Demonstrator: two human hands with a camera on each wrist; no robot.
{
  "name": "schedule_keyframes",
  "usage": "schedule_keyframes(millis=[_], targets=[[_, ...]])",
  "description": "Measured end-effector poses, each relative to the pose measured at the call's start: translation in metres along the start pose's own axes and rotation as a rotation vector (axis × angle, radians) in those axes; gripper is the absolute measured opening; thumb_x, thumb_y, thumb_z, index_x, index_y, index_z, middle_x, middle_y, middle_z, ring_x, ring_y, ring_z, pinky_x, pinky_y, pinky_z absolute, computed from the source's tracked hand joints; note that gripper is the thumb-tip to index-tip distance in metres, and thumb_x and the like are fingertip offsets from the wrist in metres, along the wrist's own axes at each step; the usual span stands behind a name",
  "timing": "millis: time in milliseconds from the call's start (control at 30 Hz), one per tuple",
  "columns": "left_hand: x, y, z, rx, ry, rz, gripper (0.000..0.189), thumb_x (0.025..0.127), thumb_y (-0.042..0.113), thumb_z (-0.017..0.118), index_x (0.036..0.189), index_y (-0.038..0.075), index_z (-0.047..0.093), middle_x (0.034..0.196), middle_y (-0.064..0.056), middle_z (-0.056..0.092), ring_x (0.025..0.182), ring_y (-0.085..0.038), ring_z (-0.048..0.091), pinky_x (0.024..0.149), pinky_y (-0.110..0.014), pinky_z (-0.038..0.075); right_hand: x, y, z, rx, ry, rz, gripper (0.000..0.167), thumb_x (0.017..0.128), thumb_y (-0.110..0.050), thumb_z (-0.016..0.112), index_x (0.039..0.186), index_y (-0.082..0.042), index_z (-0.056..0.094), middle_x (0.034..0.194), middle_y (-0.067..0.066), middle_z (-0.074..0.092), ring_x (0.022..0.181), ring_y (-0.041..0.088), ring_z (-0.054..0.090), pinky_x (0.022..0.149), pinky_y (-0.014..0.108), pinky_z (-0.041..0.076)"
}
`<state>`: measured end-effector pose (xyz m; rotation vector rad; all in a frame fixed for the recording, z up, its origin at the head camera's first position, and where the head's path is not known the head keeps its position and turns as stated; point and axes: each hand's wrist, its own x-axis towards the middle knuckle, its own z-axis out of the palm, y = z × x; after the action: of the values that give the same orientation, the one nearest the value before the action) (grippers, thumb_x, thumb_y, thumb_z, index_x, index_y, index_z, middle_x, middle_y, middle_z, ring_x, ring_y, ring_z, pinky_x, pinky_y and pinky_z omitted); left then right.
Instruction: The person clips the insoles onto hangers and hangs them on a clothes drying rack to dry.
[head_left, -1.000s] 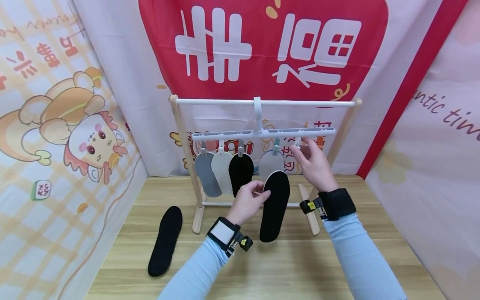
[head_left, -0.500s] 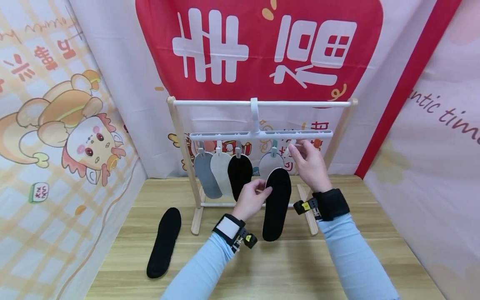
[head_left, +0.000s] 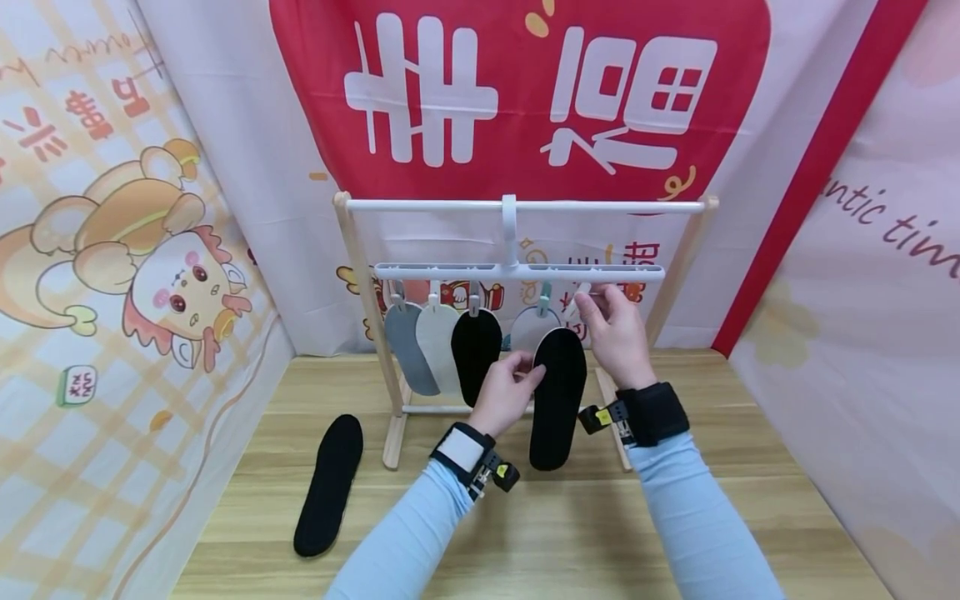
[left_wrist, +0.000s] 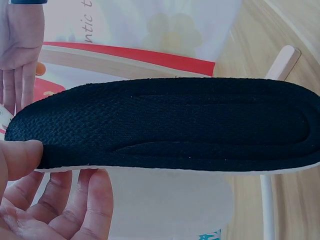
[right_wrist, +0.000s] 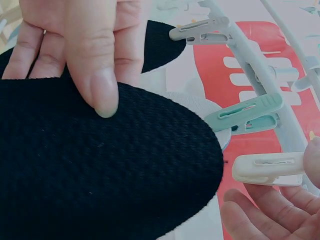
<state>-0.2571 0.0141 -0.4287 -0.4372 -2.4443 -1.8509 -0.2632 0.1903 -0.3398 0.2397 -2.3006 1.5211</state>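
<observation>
My left hand (head_left: pixel 504 390) pinches a black insole (head_left: pixel 558 400) near its upper end, thumb on the dark face and fingers behind. The insole's white edge shows in the left wrist view. My right hand (head_left: pixel 618 337) grips a white clip (right_wrist: pixel 267 167) that hangs from the white hanger (head_left: pixel 450 272). In the right wrist view the insole's rounded tip lies right beside the clip's nose. Left of it, a green clip (right_wrist: pixel 247 114) holds a pale insole (head_left: pixel 534 325). Farther left hang a black insole (head_left: pixel 476 354), a white insole (head_left: pixel 437 350) and a grey insole (head_left: pixel 408 350).
The hanger hooks over the white top rail (head_left: pixel 615 207) of a small wooden rack (head_left: pixel 352 258). Another black insole (head_left: pixel 327 487) lies on the wood-grain table (head_left: pixel 247 533) at the left. Printed cloth walls stand at the back and both sides.
My left hand has raised the black insole slightly up and right, closer to the white clip. My right hand keeps hold of the clip, which has tilted and shifted a little left.
</observation>
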Motion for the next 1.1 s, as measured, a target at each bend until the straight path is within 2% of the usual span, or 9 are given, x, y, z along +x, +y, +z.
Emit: schedule_keyframes(millis=[100,300,633,833,1100], targets=[[0.002,0.003,0.000,-0.002,0.001,0.001,0.014,0.099,0.020,0.063,0.108,0.010,0.068,0.097,-0.002,0.065,0.078,-0.012,0.064,0.069,-0.027,0.056,-0.001,-0.002,0.001,0.003,0.005,0.002,0.045,0.101,-0.037,0.053,0.129,-0.002,0.055,0.117,0.015,0.067,0.104,0.024,0.062,0.097,0.043,0.050],[0.004,0.008,0.001,-0.002,0.005,0.013,0.015,0.099,0.021,0.063,0.109,0.011,0.068,0.099,-0.002,0.064,0.078,-0.014,0.063,0.070,-0.027,0.056,-0.001,-0.003,0.002,-0.005,0.012,0.011,0.044,0.101,-0.036,0.052,0.128,-0.001,0.055,0.113,0.016,0.066,0.095,0.029,0.060,0.085,0.042,0.051],[0.005,0.010,0.001,0.011,0.000,-0.007,0.014,0.100,0.023,0.062,0.110,0.014,0.067,0.100,0.000,0.063,0.078,-0.015,0.062,0.070,-0.027,0.055,0.000,-0.005,0.004,-0.040,0.047,0.009,0.041,0.103,-0.034,0.048,0.124,0.000,0.056,0.114,0.017,0.065,0.100,0.030,0.063,0.092,0.045,0.052],[0.006,0.010,0.001,0.016,0.002,0.017,0.014,0.100,0.021,0.062,0.110,0.013,0.067,0.100,0.000,0.063,0.077,-0.015,0.062,0.068,-0.027,0.055,0.000,-0.004,0.004,-0.052,0.079,0.000,0.041,0.102,-0.033,0.047,0.122,0.001,0.057,0.113,0.017,0.066,0.101,0.031,0.064,0.091,0.044,0.052],[0.008,0.017,0.003,0.007,0.003,0.033,0.014,0.100,0.020,0.062,0.109,0.011,0.067,0.100,-0.002,0.063,0.079,-0.014,0.062,0.069,-0.027,0.055,0.001,-0.003,0.003,-0.068,0.094,-0.007,0.041,0.102,-0.035,0.046,0.119,0.000,0.058,0.109,0.016,0.068,0.101,0.029,0.065,0.090,0.042,0.053]])
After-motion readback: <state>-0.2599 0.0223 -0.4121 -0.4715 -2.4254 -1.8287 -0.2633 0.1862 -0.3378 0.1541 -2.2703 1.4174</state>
